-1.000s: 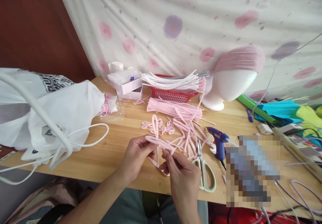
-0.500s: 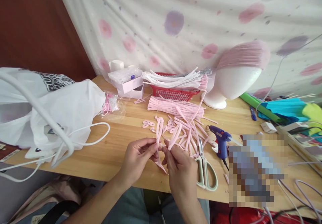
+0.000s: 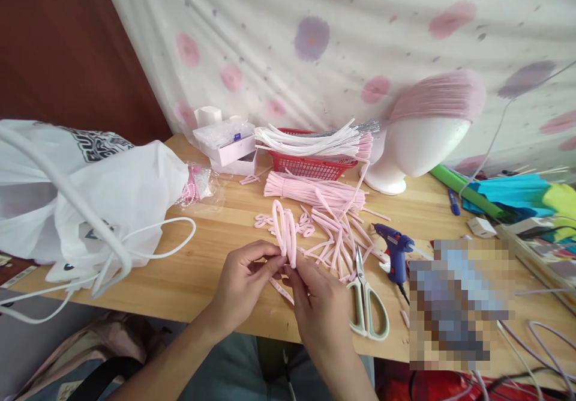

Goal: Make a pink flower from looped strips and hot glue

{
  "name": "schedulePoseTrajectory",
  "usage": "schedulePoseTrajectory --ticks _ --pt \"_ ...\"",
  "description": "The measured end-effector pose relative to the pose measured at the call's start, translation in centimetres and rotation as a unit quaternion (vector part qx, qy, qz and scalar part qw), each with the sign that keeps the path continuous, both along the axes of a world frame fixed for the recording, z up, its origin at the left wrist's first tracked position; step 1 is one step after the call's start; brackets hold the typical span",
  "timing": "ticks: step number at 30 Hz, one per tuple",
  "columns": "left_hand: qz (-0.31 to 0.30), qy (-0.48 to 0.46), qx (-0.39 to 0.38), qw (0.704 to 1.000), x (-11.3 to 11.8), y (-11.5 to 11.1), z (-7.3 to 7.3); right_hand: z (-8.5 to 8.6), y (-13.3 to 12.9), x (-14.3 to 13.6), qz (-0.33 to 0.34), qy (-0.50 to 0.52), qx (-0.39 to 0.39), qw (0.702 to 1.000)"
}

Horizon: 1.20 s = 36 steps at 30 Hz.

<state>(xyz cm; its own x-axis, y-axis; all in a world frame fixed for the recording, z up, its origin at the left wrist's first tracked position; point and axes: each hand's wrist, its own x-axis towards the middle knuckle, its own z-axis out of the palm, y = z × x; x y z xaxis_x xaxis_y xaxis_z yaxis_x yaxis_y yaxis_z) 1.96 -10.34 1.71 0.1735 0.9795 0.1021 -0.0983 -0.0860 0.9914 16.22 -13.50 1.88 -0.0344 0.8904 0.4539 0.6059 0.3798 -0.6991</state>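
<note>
Both hands' (image 3: pixel 245 278) (image 3: pixel 317 305) grip pinches looped pink stems (image 3: pixel 285 233); red basket (image 3: pixel 310 165) holds white stems (image 3: pixel 310 143).

A wooden table (image 3: pixel 211 269) carries scissors (image 3: pixel 366 305), a glue gun (image 3: pixel 392 251), a red basket (image 3: pixel 310 165) and a white bag (image 3: pixel 99 197).

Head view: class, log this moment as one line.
left hand: pinches pink pipe-cleaner loops | right hand: pinches same loops | scissors: on table
</note>
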Motion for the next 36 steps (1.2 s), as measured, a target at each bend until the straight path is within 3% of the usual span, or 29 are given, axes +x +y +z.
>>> schedulePoseTrajectory --ticks 3,8,14,27,36 --pt "-0.003 0.008 0.006 1.000 -0.2 0.1 0.3 -0.1 -0.1 0.0 0.026 0.057 -0.026 0.998" --pt "-0.008 -0.006 0.000 1.000 0.0 0.1 0.6 -0.6 0.0 0.1 -0.071 0.121 -0.022 0.990" --pt "-0.027 -0.006 -0.013 1.000 0.3 0.2 0.6 -0.2 0.5 0.3 -0.075 0.087 0.042 0.992" --pt "0.018 0.140 0.123 0.982 -0.1 0.2 0.7 -1.1 0.4 0.1 -0.082 0.072 0.116 0.987" --pt "0.009 0.128 0.127 0.984 0.3 0.1 0.7 -1.3 0.3 0.2 -0.092 0.055 0.149 0.983"
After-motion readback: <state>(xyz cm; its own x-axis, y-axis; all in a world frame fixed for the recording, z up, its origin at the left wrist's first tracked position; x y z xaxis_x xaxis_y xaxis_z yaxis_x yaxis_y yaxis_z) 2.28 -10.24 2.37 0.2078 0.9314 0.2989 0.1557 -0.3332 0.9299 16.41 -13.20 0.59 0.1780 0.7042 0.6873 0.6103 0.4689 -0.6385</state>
